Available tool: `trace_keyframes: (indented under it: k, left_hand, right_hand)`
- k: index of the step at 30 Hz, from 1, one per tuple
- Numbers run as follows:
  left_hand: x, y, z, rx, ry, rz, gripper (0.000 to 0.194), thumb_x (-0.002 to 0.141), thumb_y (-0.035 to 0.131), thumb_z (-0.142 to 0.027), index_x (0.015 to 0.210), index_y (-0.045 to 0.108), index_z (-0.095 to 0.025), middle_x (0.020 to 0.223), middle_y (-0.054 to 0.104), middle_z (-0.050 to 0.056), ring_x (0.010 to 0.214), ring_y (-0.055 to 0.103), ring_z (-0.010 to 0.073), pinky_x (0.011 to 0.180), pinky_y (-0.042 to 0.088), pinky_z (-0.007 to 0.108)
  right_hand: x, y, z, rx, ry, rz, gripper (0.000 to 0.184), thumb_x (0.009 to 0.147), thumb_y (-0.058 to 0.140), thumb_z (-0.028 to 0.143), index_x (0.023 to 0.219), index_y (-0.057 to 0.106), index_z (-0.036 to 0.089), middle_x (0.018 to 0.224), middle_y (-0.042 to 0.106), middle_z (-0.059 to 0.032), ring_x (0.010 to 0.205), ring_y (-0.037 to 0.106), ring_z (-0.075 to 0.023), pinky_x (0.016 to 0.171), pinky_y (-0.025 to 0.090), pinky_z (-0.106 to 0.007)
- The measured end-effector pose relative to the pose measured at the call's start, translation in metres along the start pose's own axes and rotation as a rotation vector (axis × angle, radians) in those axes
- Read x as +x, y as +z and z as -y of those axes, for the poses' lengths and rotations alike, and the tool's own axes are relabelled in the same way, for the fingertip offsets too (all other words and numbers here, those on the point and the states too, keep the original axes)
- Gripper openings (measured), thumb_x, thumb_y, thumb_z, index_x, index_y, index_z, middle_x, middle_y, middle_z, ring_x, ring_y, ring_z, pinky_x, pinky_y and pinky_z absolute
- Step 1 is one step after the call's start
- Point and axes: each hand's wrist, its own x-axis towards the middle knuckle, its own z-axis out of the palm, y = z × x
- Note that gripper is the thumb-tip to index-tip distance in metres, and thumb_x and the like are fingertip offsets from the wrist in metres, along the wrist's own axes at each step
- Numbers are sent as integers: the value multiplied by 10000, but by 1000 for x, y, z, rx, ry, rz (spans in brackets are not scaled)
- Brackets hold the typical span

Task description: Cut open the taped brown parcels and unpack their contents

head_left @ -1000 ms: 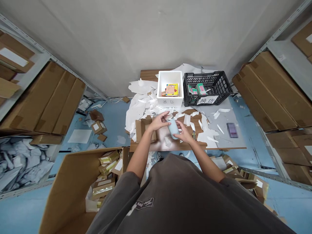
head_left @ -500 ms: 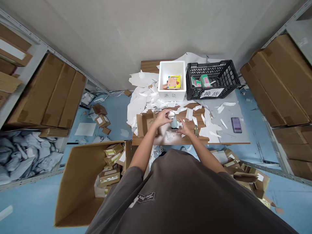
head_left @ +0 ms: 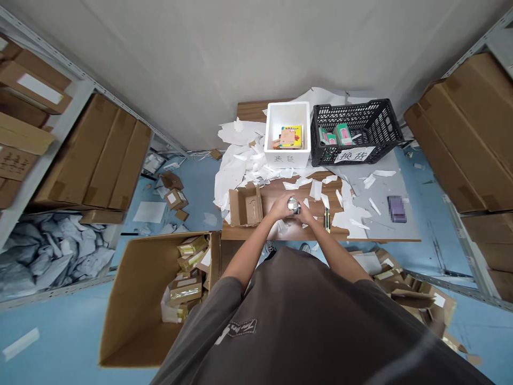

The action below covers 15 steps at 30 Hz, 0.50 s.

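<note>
A pale blue bottle with a shiny silver cap (head_left: 294, 205) stands upright near the front edge of the wooden table (head_left: 256, 111); only its cap shows from above. My left hand (head_left: 281, 208) wraps round it from the left. My right hand (head_left: 305, 215) grips it from the right. Both hands have their fingers curled against the bottle. A small open cardboard box (head_left: 246, 203) sits just left of my left hand.
White paper scraps litter the table. A white bin (head_left: 288, 156) and a black crate (head_left: 387, 124) stand at the back, a purple item (head_left: 396, 208) at right. A large open carton (head_left: 132, 310) of packets sits on the floor at left. Shelves of cartons flank both sides.
The bottle went from tilted in my hands to standing upright on the table, and both hands closed round it.
</note>
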Motion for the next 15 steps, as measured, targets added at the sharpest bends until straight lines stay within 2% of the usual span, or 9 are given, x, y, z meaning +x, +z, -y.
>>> trace_keyframes:
  k: [4, 9, 11, 13, 15]
  left_hand:
    - [1, 22, 13, 109, -76, 65, 850, 640, 907, -148, 1450, 651, -187, 1400, 702, 158, 1358, 584, 395, 1195, 447, 560]
    - [-5, 31, 26, 191, -38, 142, 806, 761, 905, -257, 1507, 609, -176, 1454, 686, 194, 1518, 471, 412, 1232, 398, 556]
    - [-12, 34, 31, 175, -14, 86, 716, 824, 878, -311, 1487, 633, -198, 1435, 701, 186, 1529, 467, 405, 1230, 404, 542]
    - [-19, 38, 39, 106, -29, -65, 591, 904, 818, -388, 1451, 667, -224, 1439, 697, 173, 1498, 507, 376, 1241, 402, 507]
    - [-22, 42, 50, -29, -153, -228, 464, 972, 735, -450, 1373, 717, -218, 1449, 687, 174, 1460, 541, 351, 1262, 381, 476]
  right_hand:
    - [-1, 1, -2, 39, 14, -39, 883, 629, 911, 410, 1427, 585, 221, 1500, 628, -157, 1386, 587, -342, 1228, 421, -535]
    - [-3, 1, -14, 29, 5, -23, 911, 655, 915, 398, 1470, 567, 190, 1565, 587, -181, 1443, 551, -334, 1263, 391, -515]
    - [-3, 2, -20, 36, 10, -21, 924, 662, 918, 403, 1487, 558, 194, 1582, 579, -176, 1442, 556, -335, 1261, 399, -515]
    - [-1, 4, -25, 54, 28, -29, 948, 651, 931, 407, 1500, 555, 214, 1586, 581, -165, 1429, 574, -346, 1253, 416, -526]
    - [0, 5, -29, 77, 58, -45, 987, 622, 954, 403, 1510, 555, 241, 1579, 591, -153, 1428, 584, -364, 1250, 426, -540]
